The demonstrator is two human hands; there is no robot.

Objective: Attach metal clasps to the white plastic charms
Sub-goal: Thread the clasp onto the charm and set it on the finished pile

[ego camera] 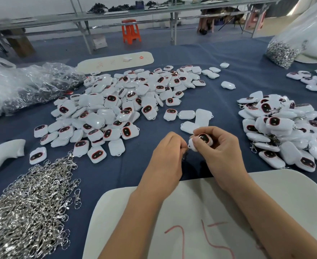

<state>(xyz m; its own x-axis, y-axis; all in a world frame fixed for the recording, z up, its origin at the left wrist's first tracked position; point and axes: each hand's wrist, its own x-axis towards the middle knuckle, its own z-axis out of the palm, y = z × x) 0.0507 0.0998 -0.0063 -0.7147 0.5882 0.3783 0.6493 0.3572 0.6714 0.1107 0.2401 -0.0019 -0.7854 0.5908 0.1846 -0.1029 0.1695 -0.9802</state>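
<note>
My right hand [220, 148] grips a white plastic charm [202, 140] with a dark oval face ringed in red, held above the blue cloth. My left hand [168, 156] pinches a small metal clasp [186, 155] right beside the charm's lower left corner; most of the clasp is hidden by my fingers. A big loose pile of white charms [116, 109] spreads over the middle of the table. A second heap of charms with clasps hanging from them [284, 135] lies to the right. A heap of silver clasps [28, 208] lies at the near left.
A white foam board with red marks [200, 221] lies under my forearms. Plastic bags of clasps sit at far left [23, 86] and far right [284, 51]. Another white board [116, 61] lies beyond the charms. An orange stool [130, 30] and long benches stand behind.
</note>
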